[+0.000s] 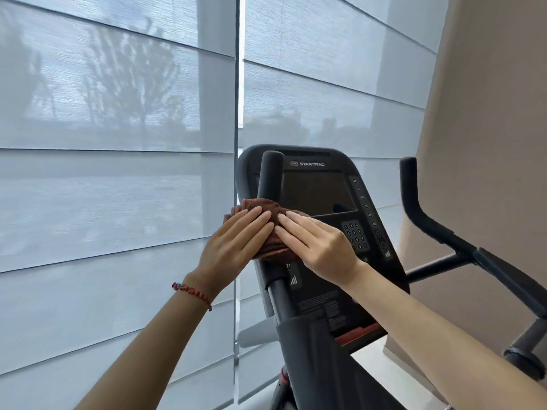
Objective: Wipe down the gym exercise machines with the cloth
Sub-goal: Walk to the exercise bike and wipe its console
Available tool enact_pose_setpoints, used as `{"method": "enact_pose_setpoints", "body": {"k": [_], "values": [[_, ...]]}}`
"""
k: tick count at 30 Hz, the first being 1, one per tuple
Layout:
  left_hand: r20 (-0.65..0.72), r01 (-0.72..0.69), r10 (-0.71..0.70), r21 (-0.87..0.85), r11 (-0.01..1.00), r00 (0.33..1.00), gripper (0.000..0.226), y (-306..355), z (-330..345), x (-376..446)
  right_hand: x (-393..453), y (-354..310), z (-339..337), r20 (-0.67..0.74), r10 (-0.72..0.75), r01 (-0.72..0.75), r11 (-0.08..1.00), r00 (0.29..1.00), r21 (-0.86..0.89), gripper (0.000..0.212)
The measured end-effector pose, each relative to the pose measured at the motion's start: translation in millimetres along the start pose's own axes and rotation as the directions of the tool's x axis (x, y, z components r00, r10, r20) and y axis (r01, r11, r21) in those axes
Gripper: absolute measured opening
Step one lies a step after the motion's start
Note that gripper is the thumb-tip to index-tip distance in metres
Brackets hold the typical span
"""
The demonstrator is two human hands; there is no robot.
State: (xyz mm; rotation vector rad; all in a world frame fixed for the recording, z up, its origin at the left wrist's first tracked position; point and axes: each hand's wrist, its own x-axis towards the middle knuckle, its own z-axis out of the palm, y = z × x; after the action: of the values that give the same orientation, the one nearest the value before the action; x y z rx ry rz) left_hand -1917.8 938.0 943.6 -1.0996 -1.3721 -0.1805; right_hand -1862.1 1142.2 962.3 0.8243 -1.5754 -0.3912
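Wiping: both hands flatten the cloth (pixel 268 229) around the handlebar (pixel 268 179).
Left hand (pixel 233 241): fingers straight, pressing.
Right hand (pixel 319 244): likewise, for even rubbing pressure.

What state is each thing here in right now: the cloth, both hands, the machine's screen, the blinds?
Cloth: folded, wrapped around the left handlebar.
Left hand: fingers straight, pressing the cloth.
Right hand: fingers straight, pressing the cloth.
Console screen: dark.
Blinds: lowered.
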Motion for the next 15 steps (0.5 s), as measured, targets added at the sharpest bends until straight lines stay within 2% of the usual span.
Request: {"method": "enact_pose_setpoints", "body": {"k": [10,15], "values": [[-0.007,-0.017,0.018,0.069,0.997,1.000,0.030,-8,1,22,8,24,13,-0.111,-0.019,0.022,0.999,0.994,0.033,0.015],[-0.019,-0.012,0.014,0.103,0.995,1.000,0.025,-19,3,41,19,37,19,-0.176,0.025,-0.022,1.000,0.984,0.021,0.015]]}}
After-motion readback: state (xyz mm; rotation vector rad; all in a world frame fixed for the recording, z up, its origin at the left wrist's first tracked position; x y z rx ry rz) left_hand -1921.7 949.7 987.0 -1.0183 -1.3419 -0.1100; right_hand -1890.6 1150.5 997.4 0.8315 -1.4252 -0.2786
